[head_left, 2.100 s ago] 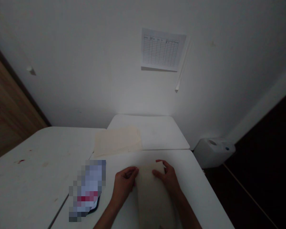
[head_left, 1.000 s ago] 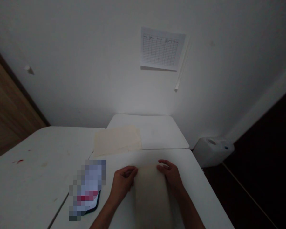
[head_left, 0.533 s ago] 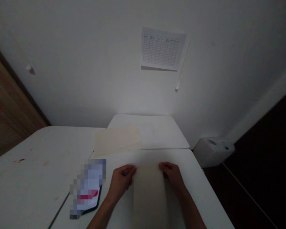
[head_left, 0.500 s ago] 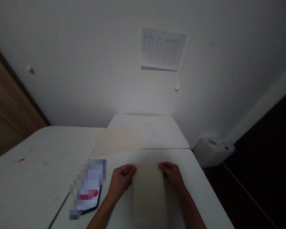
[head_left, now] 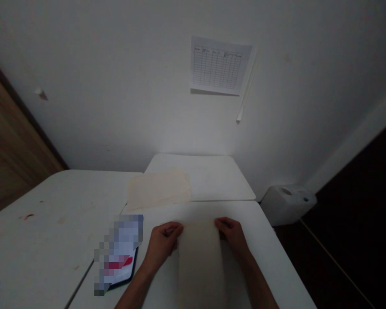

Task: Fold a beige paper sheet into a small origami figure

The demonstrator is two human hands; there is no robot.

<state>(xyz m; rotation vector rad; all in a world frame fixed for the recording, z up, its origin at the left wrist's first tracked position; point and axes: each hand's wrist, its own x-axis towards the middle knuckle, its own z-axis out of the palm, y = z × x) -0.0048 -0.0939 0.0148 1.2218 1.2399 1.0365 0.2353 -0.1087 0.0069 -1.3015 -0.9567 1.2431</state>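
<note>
A long, greyish-beige sheet (head_left: 202, 266) that looks like cloth stretches toward me, and its near end runs out of the bottom of the picture. My left hand (head_left: 164, 242) pinches its far left corner between thumb and fingers. At the far right corner my right hand (head_left: 233, 236) does the same, fingers curled in. Between the two hands the far edge lies fairly straight. Whether the sheet rests flat on the white table (head_left: 161, 283) or is slightly lifted, I cannot tell.
A paler beige sheet (head_left: 159, 189) lies across the tabletop seam, back left. Left of my left hand is a phone (head_left: 125, 274), its screen partly blurred out. A printed table (head_left: 217, 66) hangs on the wall. A white container (head_left: 286, 206) stands beyond the table's right edge.
Almost nothing differs. Both hands keep their pinch on the sheet's far corners, with only a very slight shift.
</note>
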